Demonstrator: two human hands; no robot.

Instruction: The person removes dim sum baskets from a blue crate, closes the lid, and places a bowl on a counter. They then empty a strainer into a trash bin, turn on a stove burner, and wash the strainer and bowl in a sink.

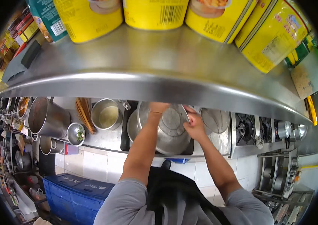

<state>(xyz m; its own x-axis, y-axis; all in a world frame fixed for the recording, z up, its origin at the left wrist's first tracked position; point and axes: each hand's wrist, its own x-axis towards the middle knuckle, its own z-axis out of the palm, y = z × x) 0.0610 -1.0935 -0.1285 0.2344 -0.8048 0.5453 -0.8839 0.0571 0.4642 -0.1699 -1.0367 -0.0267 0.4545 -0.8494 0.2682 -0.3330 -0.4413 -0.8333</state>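
A large, shiny metal bowl [172, 141] is tilted over the sink [124, 139] in front of me. My right hand [194, 124] is closed on the right side of its rim, with the fingers curled at the edge. Over the bowl's far left part reaches my left hand [159, 107]; the steel shelf edge hides its fingers, so what it touches cannot be seen. Another round metal vessel [132, 127] shows behind my left forearm. Right of my right hand lies a round metal strainer or lid [214, 120].
A steel shelf [159, 56] with several yellow cans [155, 15] overhangs the counter. To the left stand a pot of pale liquid [107, 114], a small bowl with greens [76, 134] and a tall pot [50, 118]. Gas burners [246, 128] are at right, a blue bin [78, 195] below left.
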